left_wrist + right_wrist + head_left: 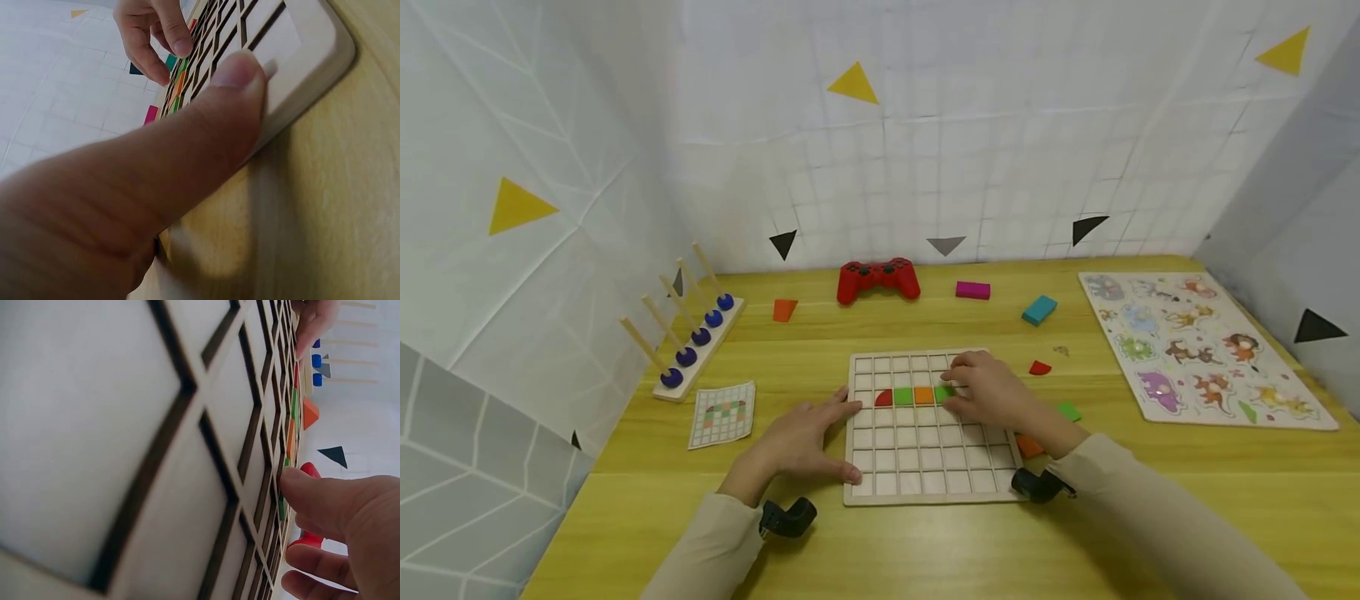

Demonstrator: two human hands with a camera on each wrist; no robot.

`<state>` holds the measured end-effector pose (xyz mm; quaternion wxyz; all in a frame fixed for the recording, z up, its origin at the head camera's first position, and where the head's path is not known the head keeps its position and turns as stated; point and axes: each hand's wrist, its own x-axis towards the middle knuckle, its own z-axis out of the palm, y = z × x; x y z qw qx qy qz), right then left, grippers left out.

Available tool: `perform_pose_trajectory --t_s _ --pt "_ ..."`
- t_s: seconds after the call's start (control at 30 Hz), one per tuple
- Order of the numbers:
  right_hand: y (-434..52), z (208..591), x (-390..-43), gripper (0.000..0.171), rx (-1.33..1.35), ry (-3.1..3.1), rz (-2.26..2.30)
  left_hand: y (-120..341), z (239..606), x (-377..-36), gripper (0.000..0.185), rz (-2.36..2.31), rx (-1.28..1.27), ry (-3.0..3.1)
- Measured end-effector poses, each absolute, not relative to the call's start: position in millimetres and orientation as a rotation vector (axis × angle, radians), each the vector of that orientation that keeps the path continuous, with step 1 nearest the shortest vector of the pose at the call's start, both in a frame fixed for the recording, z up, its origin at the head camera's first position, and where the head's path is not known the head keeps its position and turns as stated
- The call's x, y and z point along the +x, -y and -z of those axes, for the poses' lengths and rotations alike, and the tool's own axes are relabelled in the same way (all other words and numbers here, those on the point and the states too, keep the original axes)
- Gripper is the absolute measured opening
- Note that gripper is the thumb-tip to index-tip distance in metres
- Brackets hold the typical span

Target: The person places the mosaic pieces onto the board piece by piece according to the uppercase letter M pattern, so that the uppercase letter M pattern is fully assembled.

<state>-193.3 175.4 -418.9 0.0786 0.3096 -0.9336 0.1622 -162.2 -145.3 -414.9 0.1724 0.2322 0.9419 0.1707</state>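
A pale wooden grid board (pixel 917 483) lies on the table between the two hands. One of its upper rows bears a red quarter-round tile (pixel 884 398), a green square tile (pixel 902 397), an orange tile (pixel 922 396) and more green at the right end. My right hand (pixel 988 390) has thumb and index finger at either side of a green tile (pixel 282 509) there, seeming to pinch it; the fingers partly cover it. On the board's left side rests my left hand (pixel 801 437), fingers spread, its thumb (pixel 234 78) on the lower left rim.
Left of the board are a printed pattern card (pixel 722 415) and a peg stand (pixel 700 346). A red game controller (pixel 877 279), purple block (pixel 973 290) and blue block (pixel 1040 310) lie behind. A red piece (pixel 1040 367) and an animal puzzle (pixel 1202 350) lie rightward.
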Motion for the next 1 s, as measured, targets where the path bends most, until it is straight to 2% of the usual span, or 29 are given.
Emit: perform_pose_trajectory --t_s 0.53,0.7,0.83,1.0 --pt "-196.7 413.7 -186.0 0.024 0.842 2.808 -0.504 142.2 416.0 -160.8 0.100 -0.493 0.641 -2.665" --pt "-238.4 412.7 -185.1 0.024 0.689 2.798 -0.500 142.7 416.0 -160.6 0.100 -0.488 0.658 -2.667" --pt "-271.7 411.9 -185.9 0.033 0.466 2.917 -0.440 143.4 414.7 -162.2 0.100 -0.487 0.671 -2.671" --pt "-289.6 411.1 -188.3 0.043 0.289 3.067 -0.486 145.2 413.3 -162.2 0.099 -0.496 0.668 -2.667"
